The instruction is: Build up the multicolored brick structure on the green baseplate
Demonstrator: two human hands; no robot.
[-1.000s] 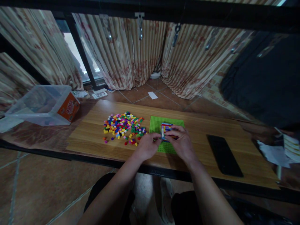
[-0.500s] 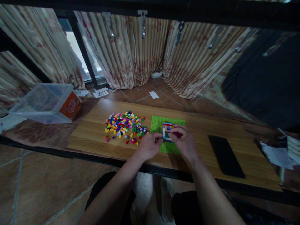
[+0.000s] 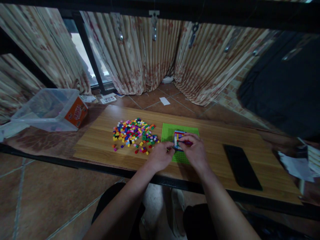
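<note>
A green studded baseplate (image 3: 168,131) lies on the wooden board, carrying a small multicoloured build of toy bricks (image 3: 177,136). My left hand (image 3: 160,156) rests at the build's left front corner, thumb and fingertips drawn together; whether a brick is between them is hidden. Over the right part of the build is my right hand (image 3: 196,150), its fingers pinched close on top. Dark red shows beneath these fingers, but I cannot tell if it is a held brick or part of the build. Left of the plate spreads a pile of loose toy bricks (image 3: 132,131).
A clear plastic bin (image 3: 47,113) with an orange label stands at the far left. To the right lies a flat black slab (image 3: 242,166) on the wooden board (image 3: 212,140). Papers (image 3: 296,165) lie at the right end, and curtains hang behind.
The right hand's fingertips have shifted slightly left over the build. My left hand stays at the build's corner, and the view has moved very slightly.
</note>
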